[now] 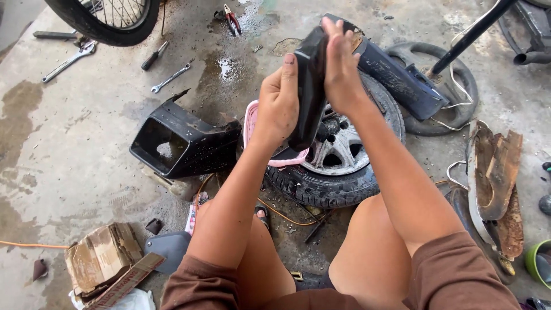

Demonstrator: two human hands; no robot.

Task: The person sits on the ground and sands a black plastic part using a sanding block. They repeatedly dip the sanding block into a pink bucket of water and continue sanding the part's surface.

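Wet stained concrete floor (74, 143), tools scattered. Small black tyre w/ silver alloy wheel (336, 166) below. Left hand (279, 100) & right hand (340, 63) both grasp glossy black plastic panel (310, 86).

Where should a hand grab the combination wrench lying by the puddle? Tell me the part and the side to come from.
Grip the combination wrench by the middle of its slim shaft, coming straight down from above. It lies flat on the concrete floor, apart from the screwdriver to its upper left, with bare floor along both long sides for fingers to pinch across. Its ends look wider and flatter, so probably a poorer hold.
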